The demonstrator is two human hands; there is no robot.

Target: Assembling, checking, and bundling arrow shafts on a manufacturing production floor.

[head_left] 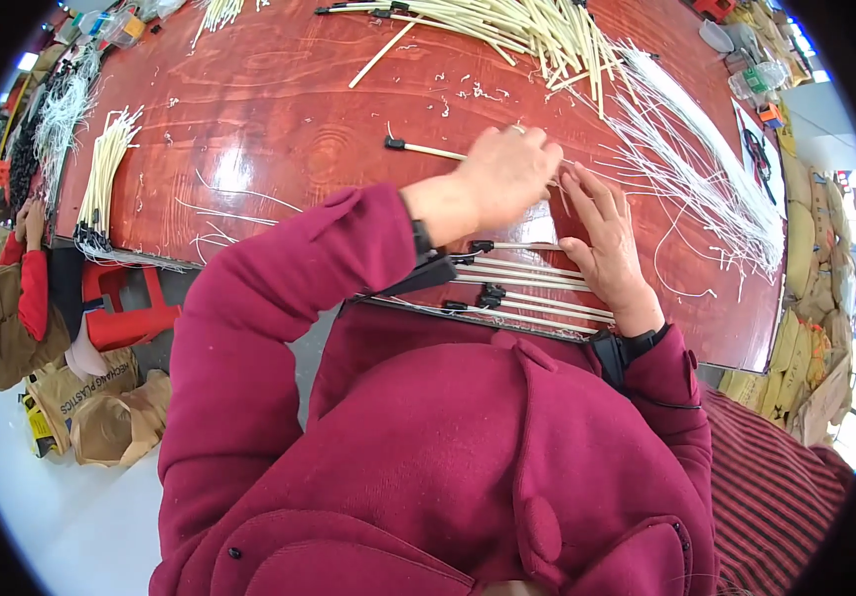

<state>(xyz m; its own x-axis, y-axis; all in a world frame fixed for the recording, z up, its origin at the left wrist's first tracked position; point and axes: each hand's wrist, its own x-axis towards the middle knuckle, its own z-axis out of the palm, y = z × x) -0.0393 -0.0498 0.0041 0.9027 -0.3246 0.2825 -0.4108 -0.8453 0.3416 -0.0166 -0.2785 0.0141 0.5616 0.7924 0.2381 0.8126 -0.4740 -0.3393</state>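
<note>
My left hand (507, 177) is closed over a thin cream tube (431, 150) with a black end piece (394, 143) at its left end. Its curled fingers hide the tube's other end. Close to those fingertips, my right hand (607, 238) has its fingers stretched and its thumb apart. A fine white strand shows between the two hands. Below them, several cream tubes (537, 280) with black end pieces (491, 295) lie side by side along the table's near edge; my right thumb is beside the uppermost one.
The red-brown table (279, 149) carries a large pile of cream tubes (537, 35) at the back, a bundle of white strands (696, 149) on the right and a tube bundle (105, 174) on the left. White scraps lie about. Another person's hand (33, 217) shows at far left, near a red stool (130, 323).
</note>
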